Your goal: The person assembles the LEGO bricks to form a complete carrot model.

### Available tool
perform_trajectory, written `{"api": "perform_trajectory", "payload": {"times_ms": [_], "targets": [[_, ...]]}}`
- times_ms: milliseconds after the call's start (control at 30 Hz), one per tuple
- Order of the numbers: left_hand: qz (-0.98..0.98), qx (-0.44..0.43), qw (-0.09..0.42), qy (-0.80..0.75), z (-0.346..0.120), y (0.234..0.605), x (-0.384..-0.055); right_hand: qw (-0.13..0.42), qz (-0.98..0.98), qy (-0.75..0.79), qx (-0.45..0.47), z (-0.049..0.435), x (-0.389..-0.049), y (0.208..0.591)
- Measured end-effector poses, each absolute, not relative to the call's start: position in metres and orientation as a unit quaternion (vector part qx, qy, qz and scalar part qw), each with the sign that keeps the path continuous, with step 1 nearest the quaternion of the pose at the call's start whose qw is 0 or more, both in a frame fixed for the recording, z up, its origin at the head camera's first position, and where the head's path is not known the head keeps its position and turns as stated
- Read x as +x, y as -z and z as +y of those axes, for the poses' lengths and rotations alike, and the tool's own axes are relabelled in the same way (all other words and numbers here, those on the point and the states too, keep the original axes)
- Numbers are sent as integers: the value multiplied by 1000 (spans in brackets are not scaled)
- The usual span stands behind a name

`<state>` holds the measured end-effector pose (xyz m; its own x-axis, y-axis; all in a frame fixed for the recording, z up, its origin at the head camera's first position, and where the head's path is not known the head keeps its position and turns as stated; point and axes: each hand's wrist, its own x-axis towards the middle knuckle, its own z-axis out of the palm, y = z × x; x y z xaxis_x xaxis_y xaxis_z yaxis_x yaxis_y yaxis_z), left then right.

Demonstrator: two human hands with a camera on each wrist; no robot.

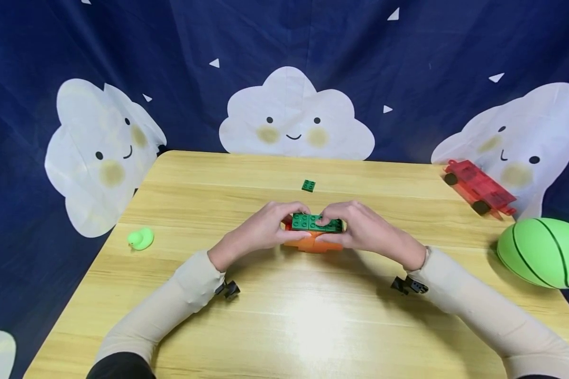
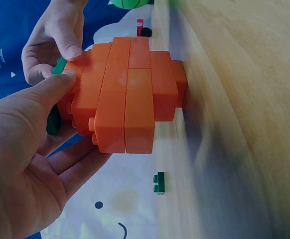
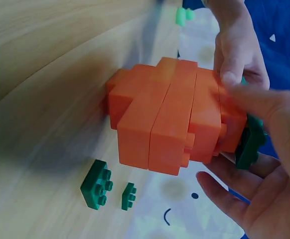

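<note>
A stepped build of orange toy bricks [image 1: 313, 243] stands at the middle of the table, topped with green toy bricks [image 1: 301, 221]. My left hand [image 1: 263, 227] grips its left end, thumb on the near side and fingers behind. On the other end, my right hand [image 1: 362, 227] grips the top, its thumb near the green bricks and fingertips partly hidden. Both wrist views show the orange brick build [image 2: 116, 74] between the thumbs and fingers. Farther back on the table lies a small loose green brick [image 1: 308, 185]. A larger loose green brick [image 3: 96, 185] appears in the right wrist view.
To the left sits a small green toy duck [image 1: 141, 239]. A translucent red toy car [image 1: 481, 187] is at the table's back right, with a green ball [image 1: 545, 252] in front of it. A dark blue cloud-print cloth [image 1: 189, 95] hangs behind the wooden table [image 1: 284, 337].
</note>
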<state>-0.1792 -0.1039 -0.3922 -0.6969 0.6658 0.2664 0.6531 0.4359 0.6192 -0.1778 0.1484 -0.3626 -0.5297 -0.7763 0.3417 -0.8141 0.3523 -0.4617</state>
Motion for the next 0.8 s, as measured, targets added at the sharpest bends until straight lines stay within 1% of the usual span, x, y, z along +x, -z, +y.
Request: {"api": "perform_trajectory", "payload": {"times_ms": [200, 533, 800], "targets": [[847, 389, 12, -363, -103, 392, -180, 27, -831, -293, 472, 149, -178, 365], [816, 357, 4, -456, -103, 393, -177, 36, -831, -298, 468, 148, -180, 369], [818, 338, 36, -465, -102, 387, -177, 36, -834, -298, 462, 148, -180, 369]]}}
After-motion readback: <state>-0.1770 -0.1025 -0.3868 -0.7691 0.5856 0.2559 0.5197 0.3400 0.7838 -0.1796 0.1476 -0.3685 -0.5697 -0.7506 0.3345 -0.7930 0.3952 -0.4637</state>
